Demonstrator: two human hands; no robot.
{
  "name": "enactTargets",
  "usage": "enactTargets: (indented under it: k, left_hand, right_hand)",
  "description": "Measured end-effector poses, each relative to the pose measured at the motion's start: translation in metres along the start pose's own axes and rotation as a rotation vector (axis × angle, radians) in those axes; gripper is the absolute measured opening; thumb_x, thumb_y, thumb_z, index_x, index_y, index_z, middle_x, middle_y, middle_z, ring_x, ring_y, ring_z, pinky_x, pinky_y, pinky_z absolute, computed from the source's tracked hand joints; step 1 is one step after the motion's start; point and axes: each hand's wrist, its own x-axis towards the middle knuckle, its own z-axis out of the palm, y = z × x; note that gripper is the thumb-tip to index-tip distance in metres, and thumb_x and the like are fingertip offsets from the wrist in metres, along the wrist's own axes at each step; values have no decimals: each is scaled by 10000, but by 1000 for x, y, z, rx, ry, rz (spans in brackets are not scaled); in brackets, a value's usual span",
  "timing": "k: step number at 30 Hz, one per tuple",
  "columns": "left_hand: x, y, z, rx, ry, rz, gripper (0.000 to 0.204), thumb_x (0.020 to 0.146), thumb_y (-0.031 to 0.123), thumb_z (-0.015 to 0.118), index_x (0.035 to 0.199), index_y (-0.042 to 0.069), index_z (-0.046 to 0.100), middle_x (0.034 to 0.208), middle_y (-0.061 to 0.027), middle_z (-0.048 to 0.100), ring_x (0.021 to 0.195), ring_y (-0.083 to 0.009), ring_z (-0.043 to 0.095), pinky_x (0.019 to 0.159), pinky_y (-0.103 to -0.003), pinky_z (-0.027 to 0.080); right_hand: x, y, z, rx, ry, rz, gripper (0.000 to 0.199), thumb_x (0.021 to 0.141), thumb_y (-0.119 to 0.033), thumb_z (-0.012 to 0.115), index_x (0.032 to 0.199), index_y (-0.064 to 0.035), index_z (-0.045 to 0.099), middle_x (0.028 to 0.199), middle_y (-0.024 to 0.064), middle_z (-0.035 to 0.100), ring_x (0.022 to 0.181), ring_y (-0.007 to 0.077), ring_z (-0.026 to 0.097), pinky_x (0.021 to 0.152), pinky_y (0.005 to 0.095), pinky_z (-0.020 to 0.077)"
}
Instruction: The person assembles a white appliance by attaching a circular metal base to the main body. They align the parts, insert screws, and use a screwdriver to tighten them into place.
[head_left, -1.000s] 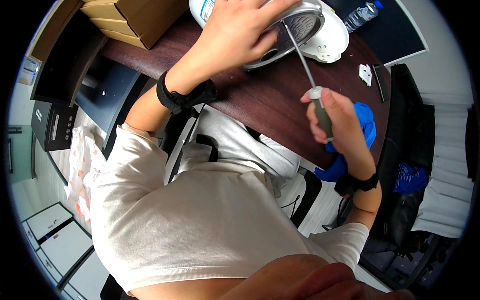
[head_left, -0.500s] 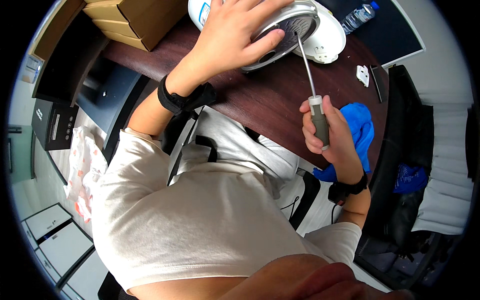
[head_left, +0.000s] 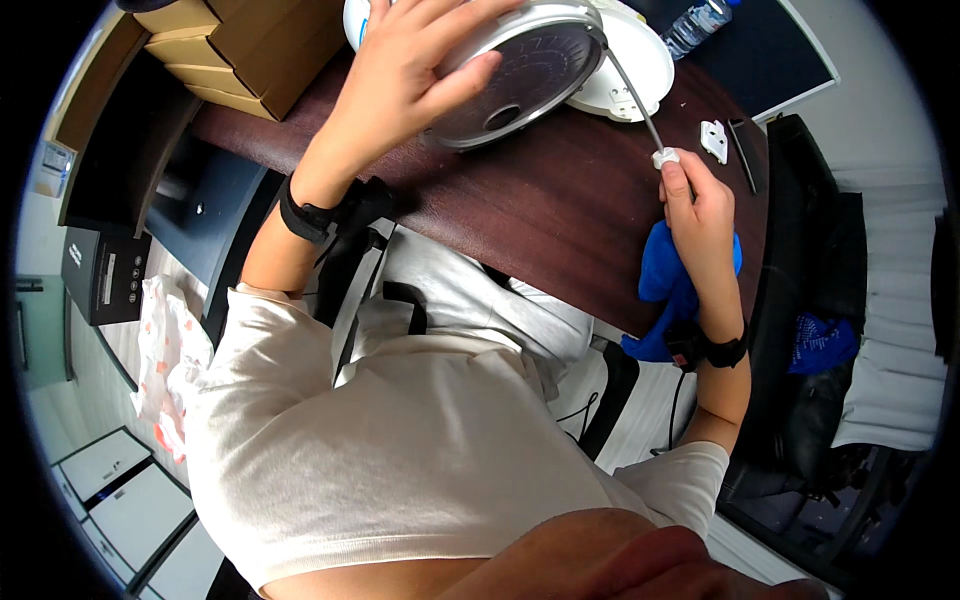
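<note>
A white appliance (head_left: 476,90) with a silver rim and a dark round face, possibly a rice cooker, is tilted on the table. Across its upper left side lies my left hand (head_left: 412,72), fingers spread and thumb over the dark face. My right hand (head_left: 702,200) is closed around the handle of a screwdriver (head_left: 637,103), its grip mostly hidden by the fingers. The shaft slants up and left, and its tip meets the right part of the silver rim. Just behind the appliance sits a white plastic cover (head_left: 635,72).
On the dark wood table (head_left: 530,215) are a small white part (head_left: 713,142), a thin black strip (head_left: 743,155) and a blue cloth (head_left: 668,290) at the near edge. Cardboard boxes (head_left: 262,60) stand at the far left. A water bottle (head_left: 697,28) lies far right.
The screwdriver tip has gone from the dark face to the rim, and my right hand has moved up and right. The appliance and my left hand appear shifted left.
</note>
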Motion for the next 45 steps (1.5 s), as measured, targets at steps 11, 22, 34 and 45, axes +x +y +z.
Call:
enactTargets:
  k: [11,22,34,45]
  left_hand:
    - [-2,-8,-4,-20,-16,4,507,845,231,614,1339,127,575,1479,-174,451,1427,-397,327,1125,-614,182]
    - [-3,-7,-7,-31,-49,25,592,806,162,643,1387,127,531,1506,-170,416,1436,-385,317,1137,-614,148]
    - [5,-16,-7,-189,-119,49,661,799,118,619,1440,101,457,1521,-177,387,1450,-372,294,1159,-591,138]
    - [32,-22,-39,-150,-241,126,529,815,139,660,1323,76,526,1385,-179,487,1304,-361,418,1116,-470,291]
  right_hand:
    - [10,-9,4,-23,-1,-120,241,984,-205,590,1038,20,655,759,145,640,653,210,614,620,308,469]
    - [18,-2,4,594,-386,264,394,1058,-339,426,1083,9,608,655,9,518,488,68,455,435,221,364]
    - [1,-38,23,1172,-474,600,455,1070,-434,322,1115,-30,529,677,3,467,450,61,381,372,214,281]
    - [-1,-18,-3,-223,23,-221,262,886,-237,712,969,4,649,831,175,675,726,328,674,627,366,516]
